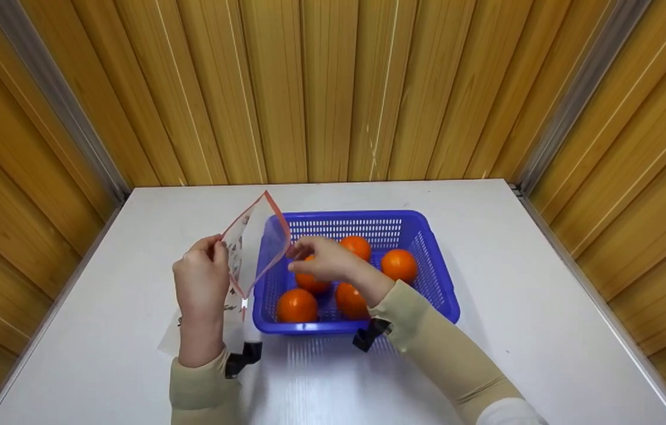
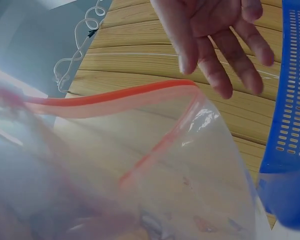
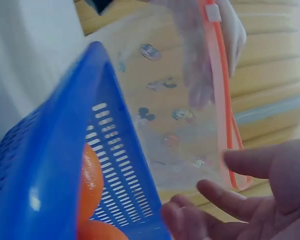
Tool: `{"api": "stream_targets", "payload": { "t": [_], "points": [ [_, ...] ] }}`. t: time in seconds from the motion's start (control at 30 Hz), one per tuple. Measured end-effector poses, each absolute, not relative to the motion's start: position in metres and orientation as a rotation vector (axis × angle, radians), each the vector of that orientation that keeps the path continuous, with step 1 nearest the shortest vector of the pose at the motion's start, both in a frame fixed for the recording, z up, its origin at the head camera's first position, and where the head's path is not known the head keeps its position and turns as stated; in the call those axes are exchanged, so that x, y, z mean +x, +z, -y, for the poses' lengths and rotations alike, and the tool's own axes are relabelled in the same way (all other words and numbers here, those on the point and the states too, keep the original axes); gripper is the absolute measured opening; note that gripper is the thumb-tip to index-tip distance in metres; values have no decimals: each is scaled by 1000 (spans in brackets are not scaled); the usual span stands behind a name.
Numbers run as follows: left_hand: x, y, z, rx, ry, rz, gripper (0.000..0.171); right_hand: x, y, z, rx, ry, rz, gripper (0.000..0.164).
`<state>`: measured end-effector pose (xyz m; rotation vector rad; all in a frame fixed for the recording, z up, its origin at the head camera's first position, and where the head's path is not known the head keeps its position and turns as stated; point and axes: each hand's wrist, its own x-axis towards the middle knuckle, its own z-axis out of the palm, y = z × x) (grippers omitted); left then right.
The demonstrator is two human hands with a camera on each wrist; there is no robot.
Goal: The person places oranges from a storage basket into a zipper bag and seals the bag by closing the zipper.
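Observation:
My left hand (image 1: pixel 200 283) pinches one side of the mouth of a clear zip bag (image 1: pixel 262 233) with a red zip strip and small printed pictures. The mouth gapes wide in the head view, and a white slider (image 1: pixel 244 303) sits at its near corner. My right hand (image 1: pixel 330 260) is over the basket, beside the bag's other side. Its fingers are spread and hold nothing; the thumb (image 3: pixel 247 162) lies right at the red strip in the right wrist view. Below it, several oranges (image 1: pixel 297 306) lie in a blue plastic basket (image 1: pixel 356 328).
The basket stands on a white table (image 1: pixel 521 283), to the right of the bag. Wood-patterned panels (image 1: pixel 327 88) rise behind the table and on both sides. A coiled white cable (image 2: pixel 80 45) shows in the left wrist view.

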<state>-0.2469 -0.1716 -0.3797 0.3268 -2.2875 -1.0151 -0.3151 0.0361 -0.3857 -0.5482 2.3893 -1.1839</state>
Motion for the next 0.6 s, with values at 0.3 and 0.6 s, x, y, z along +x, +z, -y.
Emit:
{"api": "stream_targets", "payload": {
  "t": [0.3, 0.6],
  "points": [
    [-249, -380, 173, 343, -1064, 2316, 25, -296, -398, -22, -653, -664, -2442, 49],
    [-249, -379, 173, 340, -1075, 2323, 25, -294, -413, -7, -641, -318, -2487, 65]
  ]
}}
